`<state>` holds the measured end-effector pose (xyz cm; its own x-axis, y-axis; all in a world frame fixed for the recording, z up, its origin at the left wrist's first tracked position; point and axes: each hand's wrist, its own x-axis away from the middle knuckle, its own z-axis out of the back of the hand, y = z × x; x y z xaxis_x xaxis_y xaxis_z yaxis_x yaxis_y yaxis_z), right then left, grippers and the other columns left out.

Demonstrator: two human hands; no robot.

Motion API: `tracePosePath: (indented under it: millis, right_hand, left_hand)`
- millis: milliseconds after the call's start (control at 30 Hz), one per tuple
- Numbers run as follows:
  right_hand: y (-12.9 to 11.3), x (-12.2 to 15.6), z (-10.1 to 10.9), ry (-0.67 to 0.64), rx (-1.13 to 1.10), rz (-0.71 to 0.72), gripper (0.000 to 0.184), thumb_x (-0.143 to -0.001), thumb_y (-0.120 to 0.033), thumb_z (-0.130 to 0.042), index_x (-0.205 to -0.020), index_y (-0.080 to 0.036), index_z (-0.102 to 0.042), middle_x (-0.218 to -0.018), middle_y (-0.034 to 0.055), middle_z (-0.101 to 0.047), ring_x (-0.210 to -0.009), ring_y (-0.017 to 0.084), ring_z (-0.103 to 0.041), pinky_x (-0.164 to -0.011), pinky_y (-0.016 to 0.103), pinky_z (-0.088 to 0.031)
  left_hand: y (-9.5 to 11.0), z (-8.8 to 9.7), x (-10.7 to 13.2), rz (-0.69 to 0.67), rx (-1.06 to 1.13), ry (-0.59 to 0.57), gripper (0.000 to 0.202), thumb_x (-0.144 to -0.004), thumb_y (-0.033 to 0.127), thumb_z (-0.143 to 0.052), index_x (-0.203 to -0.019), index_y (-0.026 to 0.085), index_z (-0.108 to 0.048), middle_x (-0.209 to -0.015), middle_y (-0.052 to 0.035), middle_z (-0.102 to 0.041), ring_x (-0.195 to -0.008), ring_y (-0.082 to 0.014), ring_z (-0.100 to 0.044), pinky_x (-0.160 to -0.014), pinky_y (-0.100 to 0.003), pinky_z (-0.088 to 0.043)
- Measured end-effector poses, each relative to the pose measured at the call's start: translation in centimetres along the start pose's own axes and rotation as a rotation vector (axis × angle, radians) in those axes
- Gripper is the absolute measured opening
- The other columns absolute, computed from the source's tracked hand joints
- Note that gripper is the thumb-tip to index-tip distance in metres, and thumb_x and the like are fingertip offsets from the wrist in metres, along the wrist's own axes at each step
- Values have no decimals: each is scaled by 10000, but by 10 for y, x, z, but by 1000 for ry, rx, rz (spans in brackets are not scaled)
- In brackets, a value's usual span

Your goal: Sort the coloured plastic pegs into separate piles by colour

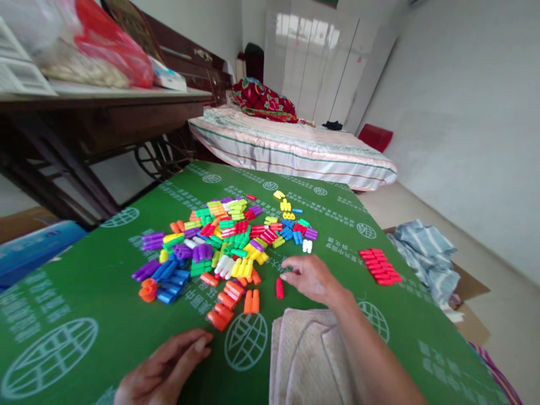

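Note:
My right hand (312,277) reaches over the green board, with thumb and forefinger apart and nothing between them. Just beside its thumb lies a short red plastic tube piece (279,288). My left hand (166,368) is at the near edge, its thumb pressed against the fingers; whether something small is in them is hidden. Nearest to it are orange tube pieces (220,317), with an orange pair (251,301) farther right. A heap of coloured tube pieces (228,230) spreads beyond both hands. Red pieces (379,266) lie in a neat row off to the right.
A folded beige cloth (306,360) lies under my right forearm. The green tabletop (320,219) carries white printed globes. A wooden sewing table (105,104) with plastic bags stands left, a bed (291,143) behind. Striped cloth (426,259) is at right.

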<state>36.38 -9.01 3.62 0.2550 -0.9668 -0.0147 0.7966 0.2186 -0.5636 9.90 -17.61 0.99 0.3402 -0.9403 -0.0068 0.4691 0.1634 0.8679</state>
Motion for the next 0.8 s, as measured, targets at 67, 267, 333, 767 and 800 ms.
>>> tracePosePath:
  millis: [67, 267, 333, 767, 800]
  right_hand:
    - [-3, -5, -13, 48, -25, -6, 215, -779, -349, -561, -902, -242, -700, -626, -21, -636, -555, 115, -519, -521, 210, -322]
    - [30, -9, -56, 210, -268, -69, 254, -793, -369, -472, -747, -210, -665, -629, 0, -623, -567, 132, -541, -533, 213, -396]
    - [39, -8, -64, 197, -367, -102, 270, -783, -398, -474, -787, -210, -667, -590, -1, -602, -536, 141, -536, -510, 225, -406]
    - [42, -1, -69, 191, -478, -161, 298, -725, -457, -518, -810, -220, -677, -525, -11, -552, -500, 155, -508, -460, 248, -398]
    - [42, -1, -69, 193, -478, -159, 298, -726, -458, -517, -811, -221, -678, -524, -12, -550, -497, 154, -507, -460, 249, -401]
  left_hand:
    - [-1, 2, 3, 41, 57, -101, 429, -479, 650, -635, -661, 275, -736, -728, -19, -725, -697, -229, -681, -673, -267, -573]
    - [-4, 7, 15, 112, 191, -178, 405, -597, 561, -632, -737, 189, -710, -738, -52, -710, -678, -214, -669, -635, -264, -557]
    - [-5, 10, 16, 113, 197, -159, 404, -620, 554, -621, -739, 175, -697, -725, -56, -704, -666, -208, -663, -625, -269, -552]
    - [-18, 43, -42, -67, -152, 252, 419, -701, 458, -541, -977, 152, -617, -911, -80, -673, -795, -207, -639, -661, -295, -523]
    - [-19, 43, -49, -86, -206, 260, 459, -702, 450, -540, -1040, 145, -599, -977, -98, -661, -835, -217, -636, -673, -303, -523]
